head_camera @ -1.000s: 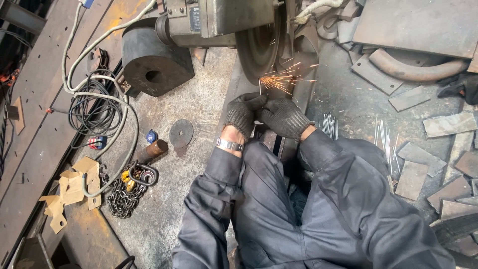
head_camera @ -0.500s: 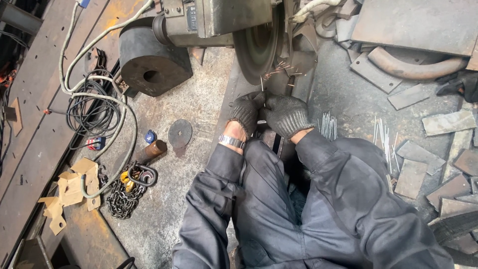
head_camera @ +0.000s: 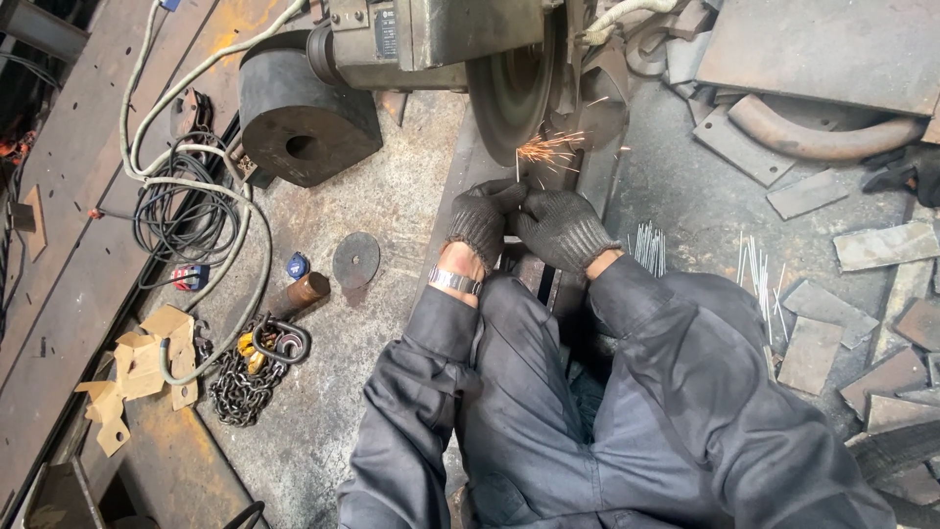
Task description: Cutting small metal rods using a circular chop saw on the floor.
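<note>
We pinched a thin, stiff rod [head_camera: 517,168] low down in both gloved hands, left hand [head_camera: 482,217] and right hand [head_camera: 560,227], sparks flying at twelve o'clock off the grinding wheel [head_camera: 509,93].

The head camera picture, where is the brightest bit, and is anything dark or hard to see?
In the head view, the brightest bit is the orange sparks at the grinding wheel, just above the left hand and right hand; the thin rod they pinch looks tiny and faint; the far left edge sinks into dark shadow; the floor is dull and evenly lit.
</note>
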